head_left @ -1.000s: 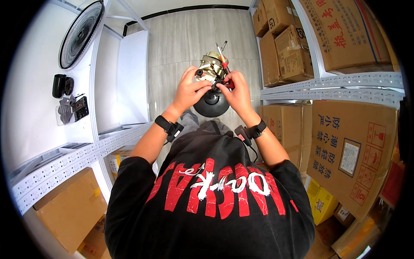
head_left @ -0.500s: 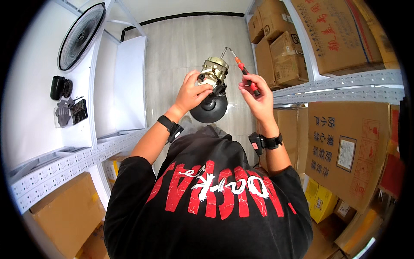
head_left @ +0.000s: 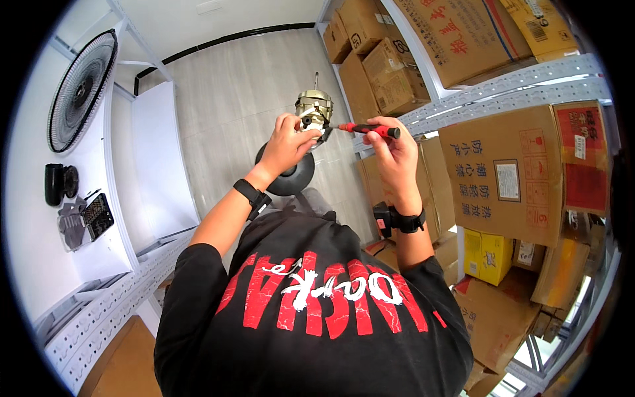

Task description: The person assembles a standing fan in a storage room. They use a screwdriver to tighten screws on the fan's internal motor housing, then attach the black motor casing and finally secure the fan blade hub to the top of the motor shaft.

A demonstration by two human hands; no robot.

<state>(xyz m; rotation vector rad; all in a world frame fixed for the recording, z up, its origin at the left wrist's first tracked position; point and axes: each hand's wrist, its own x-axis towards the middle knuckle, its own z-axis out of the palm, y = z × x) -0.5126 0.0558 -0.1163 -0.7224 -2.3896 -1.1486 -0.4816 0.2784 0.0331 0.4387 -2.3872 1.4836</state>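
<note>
A fan motor (head_left: pixel 313 104) with a gold-coloured metal housing and a thin shaft stands in front of me. My left hand (head_left: pixel 286 147) closes its fingers round the lower housing, by a small black knob. Below the motor, partly behind that hand, is a round black base (head_left: pixel 296 178). In my right hand (head_left: pixel 397 151) is a red screwdriver (head_left: pixel 367 128) with a black end, gripped by the fingers and pointing left. Its tip is at the motor's right side, by a dark part; whether it touches I cannot tell.
On the left, a white shelf (head_left: pixel 122 218) holds a round fan grille (head_left: pixel 83 92), a black cylindrical part (head_left: pixel 54 184) and a dark case of small bits (head_left: pixel 98 216). Cardboard boxes (head_left: pixel 503 172) fill the right-hand racks, with a yellow box (head_left: pixel 487 255) lower down.
The screwdriver has turned from pointing up past the shaft to pointing left at the motor's side, and my right hand has changed its hold on it. The whole view has shifted and tilted.
</note>
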